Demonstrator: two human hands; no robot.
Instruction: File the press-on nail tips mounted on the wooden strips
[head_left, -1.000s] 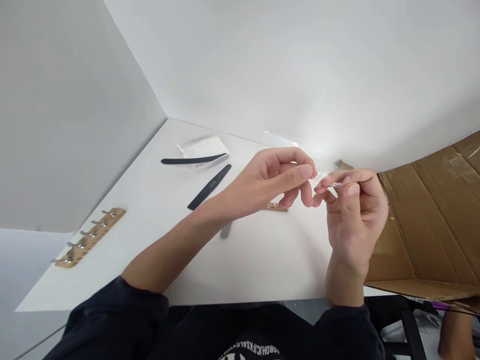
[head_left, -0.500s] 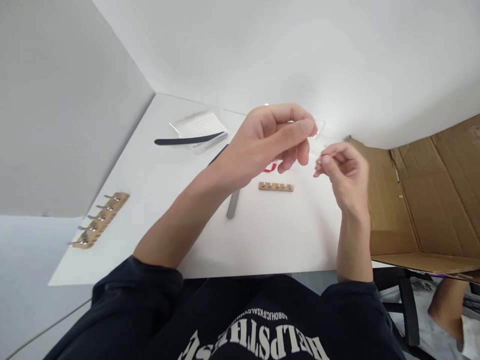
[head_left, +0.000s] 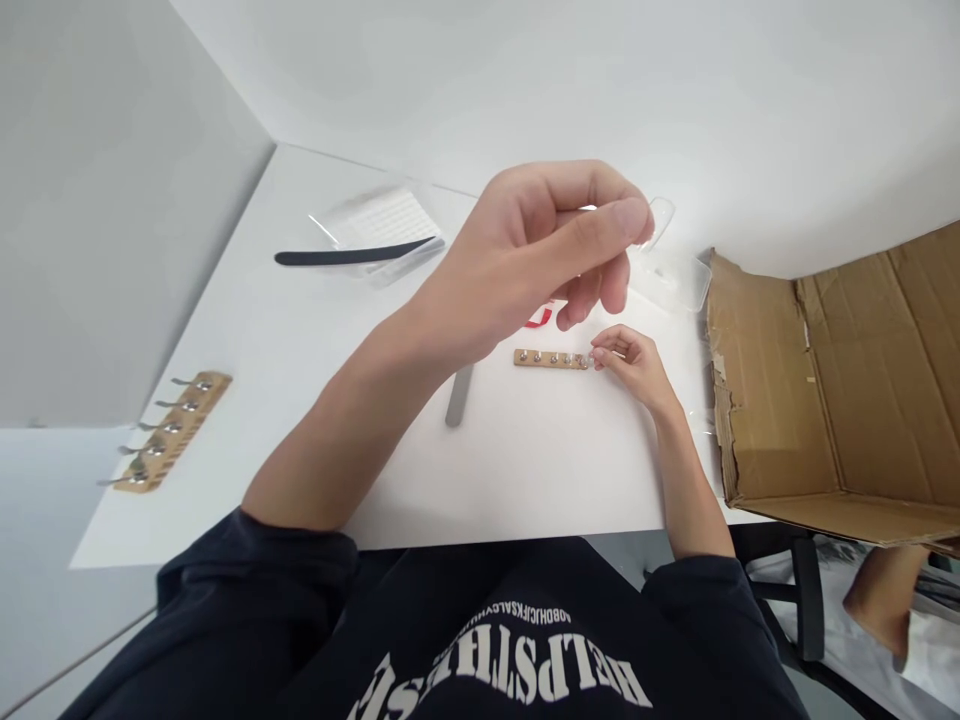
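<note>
My left hand [head_left: 547, 250] is raised above the white table [head_left: 300, 330], thumb and fingers pinched on a small clear plastic piece [head_left: 660, 218]. My right hand [head_left: 634, 365] rests on the table with its fingertips pinched at the right end of a small wooden strip [head_left: 550, 358] set with several metal studs; what the fingers hold is too small to make out. A grey file [head_left: 458, 396] lies just left of the strip, partly under my left forearm.
A black nail file [head_left: 352, 256] lies across a clear packet [head_left: 386, 225] at the back. A second wooden strip with metal pins [head_left: 165, 430] sits at the table's left edge. A clear plastic tray [head_left: 675, 280] and an open cardboard box [head_left: 840, 390] stand at the right.
My right hand has dropped from beside the left hand down to the wooden strip's right end. My left hand has stayed raised with the clear piece. The camera has tilted down.
</note>
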